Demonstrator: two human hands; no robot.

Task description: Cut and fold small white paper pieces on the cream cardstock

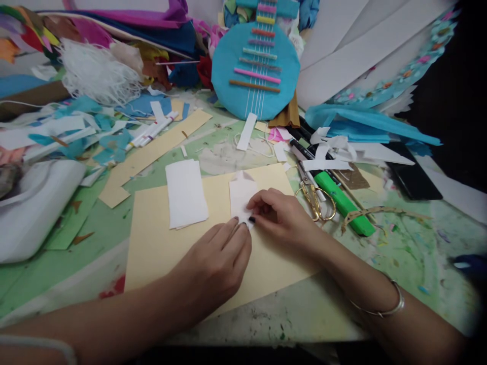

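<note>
A small white paper piece [242, 195] lies on a cream paper sheet [148, 263], its top corners folded into a point. My left hand [218, 261] presses its closed fingertips on the lower end of that piece. With thumb and forefinger pinched, my right hand [283, 215] holds its lower right edge. The bottom of the piece is partly hidden by my fingers. Left of it, a stack of white paper rectangles [186, 195] rests on the cream sheet. Gold-handled scissors [315, 200] lie just beyond my right hand.
A blue paper guitar [254, 71] stands at the back. To the right are a green marker [344, 205] and a black phone [413, 175]. White string [99, 73], a cream strip [160, 152] and paper scraps crowd the left. A white rounded object [41, 208] sits far left.
</note>
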